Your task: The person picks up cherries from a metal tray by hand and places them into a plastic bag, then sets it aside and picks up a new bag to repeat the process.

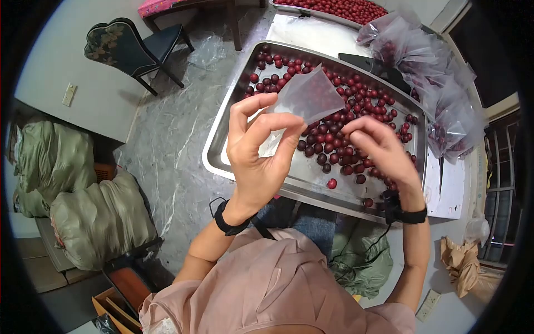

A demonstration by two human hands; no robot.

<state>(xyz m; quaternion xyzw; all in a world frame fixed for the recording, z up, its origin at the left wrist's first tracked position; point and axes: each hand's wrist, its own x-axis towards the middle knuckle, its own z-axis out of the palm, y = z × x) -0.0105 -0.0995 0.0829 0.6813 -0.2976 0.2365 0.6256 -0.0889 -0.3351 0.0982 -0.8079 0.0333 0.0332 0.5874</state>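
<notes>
My left hand [261, 139] pinches a small clear plastic bag [314, 97] by its lower corner, between thumb and forefinger. The bag looks flat and hangs over a large metal tray [222, 119]. Small, round, dark red fruits [328, 142] lie loose in this tray, mostly in its middle and far side. Above the fruits on the right is my right hand [384, 150], its fingers curled and thumb close to the forefinger. Anything between those fingertips is too small or hidden to make out. Black straps with cables circle both wrists.
Several clear bags with red fruits [445, 94] are heaped right of the tray. Another tray of red fruits [345, 8] stands at the back. A dark chair [133, 50] is at the far left. Green sacks [100, 217] lie at left, and a green bag [364, 261] sits below the tray.
</notes>
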